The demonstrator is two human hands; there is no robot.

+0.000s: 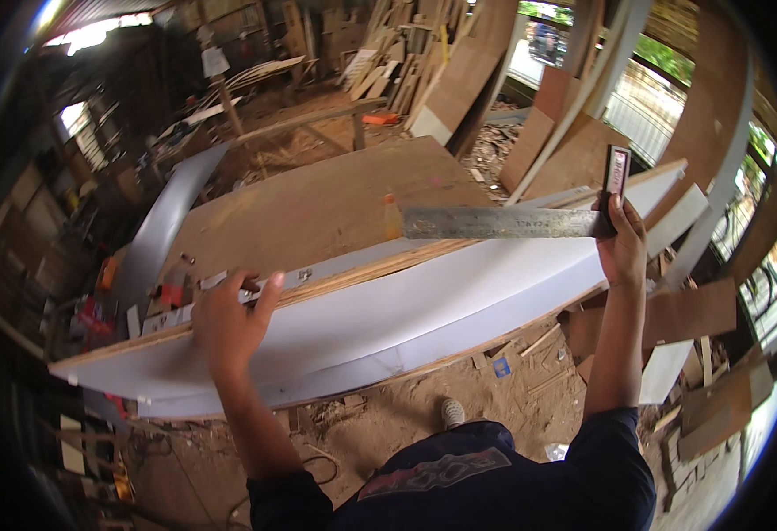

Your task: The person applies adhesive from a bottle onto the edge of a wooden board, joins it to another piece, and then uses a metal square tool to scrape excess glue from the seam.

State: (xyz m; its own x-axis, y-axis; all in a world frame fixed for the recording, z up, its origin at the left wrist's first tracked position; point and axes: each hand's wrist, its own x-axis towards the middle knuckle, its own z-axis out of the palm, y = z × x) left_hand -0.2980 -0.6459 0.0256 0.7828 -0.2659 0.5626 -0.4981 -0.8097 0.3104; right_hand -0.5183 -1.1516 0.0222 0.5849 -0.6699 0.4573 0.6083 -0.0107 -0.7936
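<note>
My right hand (623, 239) is closed round the corner of a try square, whose dark stock points up. Its steel blade (503, 223) reaches left above a long white-faced panel (388, 310) with a bare wooden edge. At the panel's left part is my left hand (232, 323), thumb and fingers apart, over the upper edge. Whether its fingertips touch the panel I cannot tell. A small metal piece (305, 275) lies on the pale strip just right of that hand. Behind the panel spreads a brown wooden board (317, 208).
Boards and wood offcuts (397, 62) lean at the back. A curved grey-white strip (172, 226) rests at the board's left end. Scraps and a blue packet (501, 367) litter the dirt floor. Tall brown panels (711, 115) stand along the right side.
</note>
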